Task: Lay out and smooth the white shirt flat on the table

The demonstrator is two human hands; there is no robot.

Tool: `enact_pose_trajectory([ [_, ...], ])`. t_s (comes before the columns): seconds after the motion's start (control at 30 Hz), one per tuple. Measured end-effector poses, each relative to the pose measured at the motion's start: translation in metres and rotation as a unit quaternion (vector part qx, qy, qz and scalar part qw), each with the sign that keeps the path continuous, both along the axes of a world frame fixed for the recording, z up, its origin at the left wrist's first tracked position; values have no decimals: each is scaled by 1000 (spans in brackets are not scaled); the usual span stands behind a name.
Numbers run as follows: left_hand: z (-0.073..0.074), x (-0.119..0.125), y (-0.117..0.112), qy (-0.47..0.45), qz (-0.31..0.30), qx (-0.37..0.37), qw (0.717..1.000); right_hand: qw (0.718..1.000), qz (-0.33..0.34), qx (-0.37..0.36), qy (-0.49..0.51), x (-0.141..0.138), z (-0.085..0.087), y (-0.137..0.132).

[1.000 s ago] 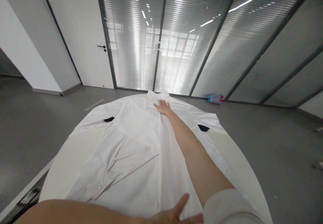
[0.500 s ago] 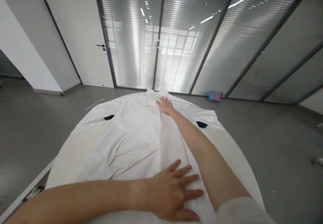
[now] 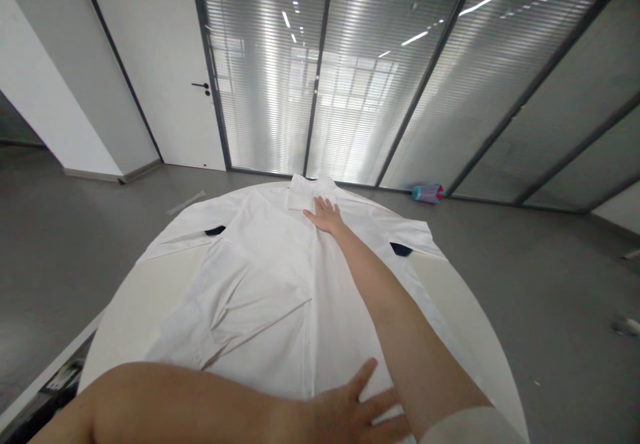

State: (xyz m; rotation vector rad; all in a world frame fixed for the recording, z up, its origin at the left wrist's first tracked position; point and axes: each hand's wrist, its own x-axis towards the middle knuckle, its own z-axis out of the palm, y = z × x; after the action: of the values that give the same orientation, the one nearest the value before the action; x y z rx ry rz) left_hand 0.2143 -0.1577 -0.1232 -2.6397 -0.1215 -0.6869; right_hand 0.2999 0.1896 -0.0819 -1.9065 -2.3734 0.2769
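One shirt (image 3: 270, 277) lengthwise, collar (image 3: 306, 189) apparently farthest.

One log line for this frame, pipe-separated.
scene: white shirt spread flat on round white table | left hand: open, palm down on shirt's near end | right hand: open, flat just below collar | grasp: none

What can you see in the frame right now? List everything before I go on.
shirt: one, white, spread flat on the table, collar at the far end
table: one, white, round, under the shirt
dark patches: two, black, by the sleeves; unclear what they are
bottle: one, blue and pink, on the grey floor by the glass wall
door: one, white, black handle, far left
glass wall: one, grey blinds, behind the table
left hand: bare, flat on the shirt's near end
right hand: bare, flat on the shirt below the collar
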Motion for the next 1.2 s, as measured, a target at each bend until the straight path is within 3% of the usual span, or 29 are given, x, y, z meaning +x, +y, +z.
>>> enact_pose_trajectory([
  [0.1,17,-5,1,43,-30,-22,998,1000,-7,15,-1,0,-3,-3],
  [0.2,60,-28,1,98,-73,-132,984,1000,-9,19,-11,1,0,-8],
  [0.23,76,-40,1,104,-61,-188,975,1000,-8,18,-19,0,4,-9],
  [0.3,102,-71,3,85,-3,-310,947,999,-14,18,-49,-6,17,-13],
  [0.4,122,-131,11,18,206,-410,888,993,1,68,-95,-36,44,-20],
  [0.5,121,-198,18,7,438,-383,813,982,89,145,-78,-92,62,-34],
  [0.6,110,-253,15,48,557,-382,735,973,167,154,-42,-157,62,-54],
  [0.7,97,-281,2,49,552,-442,705,977,197,84,-9,-204,55,-70],
  [0.8,90,-287,-11,7,515,-504,694,984,173,47,0,-224,50,-75],
  [0.93,97,-286,-18,-58,506,-562,652,991,130,43,9,-220,51,-71],
  [1.03,106,-288,-23,-55,492,-651,575,994,98,47,22,-209,54,-66],
  [1.1,108,-291,-28,-35,488,-685,540,996,65,46,51,-199,56,-63],
  [1.13,108,-292,-31,-25,490,-686,537,995,47,44,71,-194,56,-61],
  [1.2,106,-293,-38,-9,509,-655,558,993,17,39,109,-184,56,-57],
])
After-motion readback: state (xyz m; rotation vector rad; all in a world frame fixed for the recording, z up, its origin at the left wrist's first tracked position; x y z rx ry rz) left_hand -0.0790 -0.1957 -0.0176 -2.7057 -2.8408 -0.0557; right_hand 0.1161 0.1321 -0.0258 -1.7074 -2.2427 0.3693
